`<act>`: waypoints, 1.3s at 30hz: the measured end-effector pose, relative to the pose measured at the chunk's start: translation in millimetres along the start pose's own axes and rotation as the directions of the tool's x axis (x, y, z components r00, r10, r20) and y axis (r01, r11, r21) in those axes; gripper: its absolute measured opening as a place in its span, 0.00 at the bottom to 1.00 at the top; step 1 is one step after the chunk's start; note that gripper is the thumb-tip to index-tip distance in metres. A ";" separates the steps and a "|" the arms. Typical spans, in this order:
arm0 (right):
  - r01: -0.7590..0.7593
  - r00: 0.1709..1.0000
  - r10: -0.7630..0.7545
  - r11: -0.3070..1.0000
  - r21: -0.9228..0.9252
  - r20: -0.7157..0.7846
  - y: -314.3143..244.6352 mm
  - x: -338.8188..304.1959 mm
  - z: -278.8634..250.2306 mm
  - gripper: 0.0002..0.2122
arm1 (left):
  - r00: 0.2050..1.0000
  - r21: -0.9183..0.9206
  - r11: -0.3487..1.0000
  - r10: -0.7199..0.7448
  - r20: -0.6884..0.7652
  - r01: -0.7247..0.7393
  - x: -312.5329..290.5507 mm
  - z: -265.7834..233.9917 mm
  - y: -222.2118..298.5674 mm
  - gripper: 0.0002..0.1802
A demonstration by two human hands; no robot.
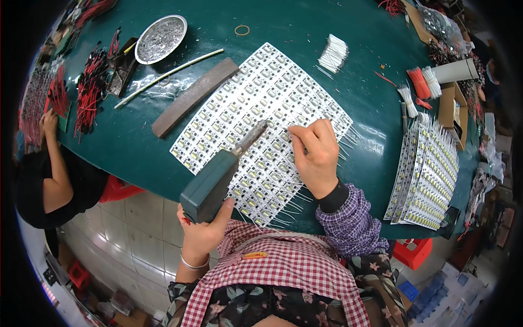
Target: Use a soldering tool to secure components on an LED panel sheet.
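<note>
Centrally on the green table point(163, 136) lies the white LED panel point(261, 109). Next, my left hand point(204, 231) wraps the green soldering gun point(215, 180) at lower centre, while my right hand point(316, 155) pinches a thin wire point(291, 143) against the panel.

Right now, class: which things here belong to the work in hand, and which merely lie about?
In use: green-handled soldering iron in left hand; white panel of small circuit boards under right hand.

Lying about: round metal dish; long brown bar; red wire bundles; stacked finished panels.
</note>
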State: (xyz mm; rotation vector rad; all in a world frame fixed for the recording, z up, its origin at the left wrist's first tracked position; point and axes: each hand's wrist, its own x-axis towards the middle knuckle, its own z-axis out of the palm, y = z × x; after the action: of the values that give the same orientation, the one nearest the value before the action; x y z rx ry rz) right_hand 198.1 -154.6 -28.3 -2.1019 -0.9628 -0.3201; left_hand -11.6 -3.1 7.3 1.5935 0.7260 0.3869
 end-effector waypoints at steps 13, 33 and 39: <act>0.006 1.000 -0.005 0.999 -0.051 0.018 -1.4 0.3 1.4 0.09 | 0.994 0.030 0.999 -0.040 0.099 0.038 8.1 16.0 6.2 0.08; 0.026 0.999 -0.025 0.998 -0.054 0.020 -0.6 -0.6 2.9 0.09 | 0.997 0.014 1.000 -0.025 0.075 0.024 7.6 17.1 5.3 0.10; 0.030 0.999 -0.029 0.998 -0.055 0.017 -0.9 -0.4 2.7 0.09 | 0.975 0.208 0.955 0.192 0.115 -0.213 7.0 12.0 -5.6 0.13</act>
State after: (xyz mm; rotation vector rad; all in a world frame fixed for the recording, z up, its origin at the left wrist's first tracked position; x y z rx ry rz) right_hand 197.0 -152.5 -29.8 -2.1448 -1.0064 -0.3487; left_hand -0.1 -7.5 -1.3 1.8907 0.5482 0.3881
